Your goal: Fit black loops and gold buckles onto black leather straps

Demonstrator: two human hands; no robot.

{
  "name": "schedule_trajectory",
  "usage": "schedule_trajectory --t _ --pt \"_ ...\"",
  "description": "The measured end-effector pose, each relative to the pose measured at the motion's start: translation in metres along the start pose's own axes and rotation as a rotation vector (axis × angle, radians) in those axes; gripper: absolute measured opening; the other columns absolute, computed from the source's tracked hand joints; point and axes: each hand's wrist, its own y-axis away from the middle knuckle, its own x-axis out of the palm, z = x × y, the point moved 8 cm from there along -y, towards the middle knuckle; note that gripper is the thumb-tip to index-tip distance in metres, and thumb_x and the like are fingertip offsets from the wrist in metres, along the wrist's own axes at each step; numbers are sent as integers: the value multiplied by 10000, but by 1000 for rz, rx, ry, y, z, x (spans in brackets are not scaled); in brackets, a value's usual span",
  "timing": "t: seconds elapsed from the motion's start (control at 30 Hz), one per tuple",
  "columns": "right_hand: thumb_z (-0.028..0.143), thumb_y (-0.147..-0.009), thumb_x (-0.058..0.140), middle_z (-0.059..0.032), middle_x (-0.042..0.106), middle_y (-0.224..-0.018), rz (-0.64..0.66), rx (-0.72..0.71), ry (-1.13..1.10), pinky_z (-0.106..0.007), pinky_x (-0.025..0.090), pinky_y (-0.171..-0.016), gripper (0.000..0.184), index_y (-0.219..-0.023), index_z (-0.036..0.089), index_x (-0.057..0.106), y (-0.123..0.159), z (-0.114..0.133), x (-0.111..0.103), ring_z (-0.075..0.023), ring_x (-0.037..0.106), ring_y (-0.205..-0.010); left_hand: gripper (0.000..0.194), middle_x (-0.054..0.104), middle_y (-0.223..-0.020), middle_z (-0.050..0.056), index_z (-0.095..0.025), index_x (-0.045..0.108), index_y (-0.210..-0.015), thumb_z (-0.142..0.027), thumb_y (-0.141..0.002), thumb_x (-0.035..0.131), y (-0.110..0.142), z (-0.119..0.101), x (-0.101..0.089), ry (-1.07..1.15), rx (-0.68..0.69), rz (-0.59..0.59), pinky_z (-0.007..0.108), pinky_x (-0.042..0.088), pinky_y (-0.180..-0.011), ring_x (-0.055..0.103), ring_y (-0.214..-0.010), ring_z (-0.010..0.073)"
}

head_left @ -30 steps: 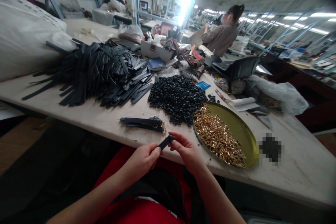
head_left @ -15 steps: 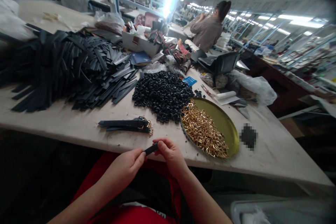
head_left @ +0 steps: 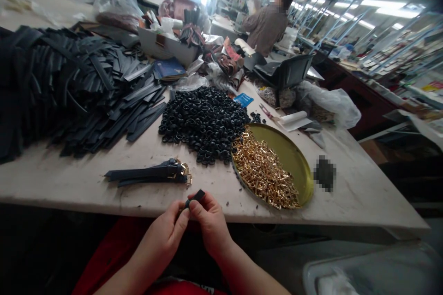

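Close together at the table's front edge, my left hand (head_left: 172,223) and my right hand (head_left: 210,221) are both closed on one short dark strap (head_left: 197,196). Its free end sticks up between the fingers; the rest is hidden in my grip. Beyond my left hand lies a small bundle of dark straps (head_left: 145,174) with gold buckles (head_left: 186,171) at their right end. Behind my hands is a heap of black strap loops (head_left: 204,122). Gold buckles (head_left: 265,170) fill the left part of a round olive tray (head_left: 301,161) to the right.
A big pile of dark straps (head_left: 79,87) covers the table's left side. Scissors (head_left: 266,110), a blue packet (head_left: 243,99), a box of scraps (head_left: 166,48) and plastic bags (head_left: 335,103) lie farther back. A person (head_left: 268,23) stands beyond the table.
My hands have drawn closer together, and less of the strap's length shows between them. Its free end now points up past my right thumb. The camera view has shifted a little.
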Motion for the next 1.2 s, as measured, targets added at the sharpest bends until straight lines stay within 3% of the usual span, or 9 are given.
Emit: schedule_trajectory --t 0.17,0.27,0.37,0.43,0.57,0.83,1.03,1.13,1.2 --pt "300 -774 583 9 593 -834 6 -221 395 -253 434 -660 314 -1080 261 526 7 13 -4 -130 541 -712 392 634 -891 54 -190 418 -1128 -459 -849 359 -10 -2 -4 53 -14 -17 292 423 -729 589 -837 223" --pt "269 -805 537 -25 604 -876 67 -434 812 -313 424 -752 327 -1131 267 523 11 43 -16 -172 550 -797 335 584 -731 14 -188 513 -945 -465 -857 346 -12 -3 -8 78 17 -5 246 411 -626 555 -709 180" --pt "253 -815 507 -83 574 -935 -147 -632 1298 -361 392 -809 263 -1064 231 590 5 98 -54 -217 520 -877 364 422 -532 -45 -185 515 -789 -502 -847 344 -9 6 -14 90 -26 -9 204 321 -467 420 -500 122" --pt "209 -820 479 -99 557 -940 -218 -592 1566 -347 393 -790 264 -1051 209 607 -10 124 -78 -216 517 -860 378 353 -494 -61 -184 505 -748 -519 -835 353 -6 10 -14 116 -31 -17 196 270 -424 349 -453 106" --pt "211 -800 526 -68 547 -883 -94 -443 1803 -271 398 -729 184 -943 192 640 -37 136 -101 -172 533 -796 380 320 -480 -65 -185 498 -700 -526 -816 376 2 10 -5 152 3 -16 190 232 -400 300 -436 97" --pt "157 -748 577 -41 548 -804 -42 -496 1775 -253 385 -701 20 -744 162 596 -39 131 -97 -152 519 -757 359 390 -531 -47 -182 527 -713 -505 -805 400 25 1 0 86 39 15 196 265 -421 336 -480 109" --pt "148 -796 490 -53 573 -802 -38 -596 1685 -288 387 -732 115 -814 174 601 -23 139 -85 -163 522 -756 347 389 -577 -46 -174 506 -712 -477 -829 383 31 -7 2 53 81 34 198 281 -447 337 -508 104" --pt "251 -819 497 -26 571 -771 -32 -597 1210 -274 415 -655 126 -887 197 589 -9 135 -64 -143 525 -692 336 373 -557 -50 -171 524 -743 -470 -827 397 26 -12 0 108 89 10 195 257 -432 317 -492 100" --pt "320 -760 591 24 541 -655 27 -413 635 -241 415 -549 171 -890 210 586 -6 114 -48 -110 498 -570 345 342 -536 -58 -165 541 -795 -471 -833 387 21 -16 -2 162 103 -9 194 251 -431 305 -482 98"
